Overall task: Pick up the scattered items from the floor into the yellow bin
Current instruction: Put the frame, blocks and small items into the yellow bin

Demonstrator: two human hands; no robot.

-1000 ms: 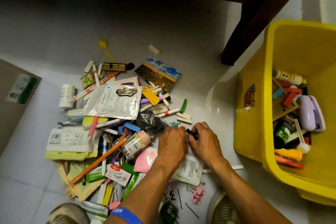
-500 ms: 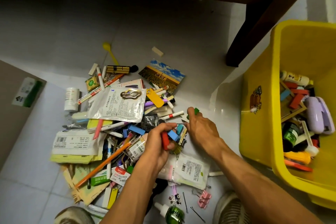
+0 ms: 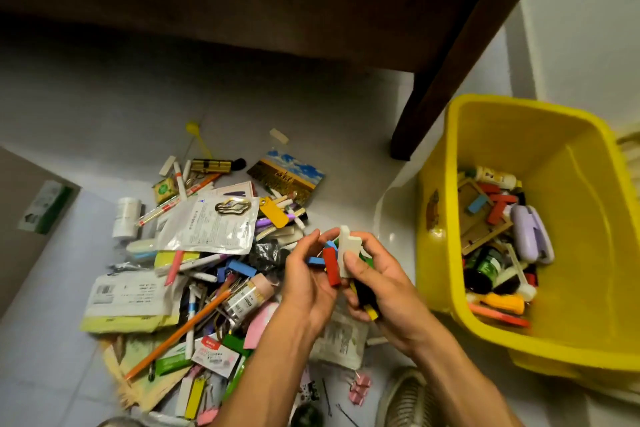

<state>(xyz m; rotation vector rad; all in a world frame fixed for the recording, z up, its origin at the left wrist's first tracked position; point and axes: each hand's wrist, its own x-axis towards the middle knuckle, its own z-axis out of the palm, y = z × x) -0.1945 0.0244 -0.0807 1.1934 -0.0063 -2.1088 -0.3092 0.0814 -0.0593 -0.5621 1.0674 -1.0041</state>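
Both hands are now lifting clear of the pile — left hand [image 3: 308,282] curling round a red block [image 3: 330,266], right hand [image 3: 375,279] pinching a white block [image 3: 347,253] — heading for the yellow bin [image 3: 446,163] on the right.

The yellow bin [image 3: 446,239] stood open on the floor at the right, already partly filled with blocks, bottles and a purple stapler [image 3: 531,237]. The scattered items [image 3: 194,260] lay heaped on the floor to its left: pens, packets, blocks, clips. A red block [image 3: 330,265] and a white block [image 3: 347,251] were held above the pile.
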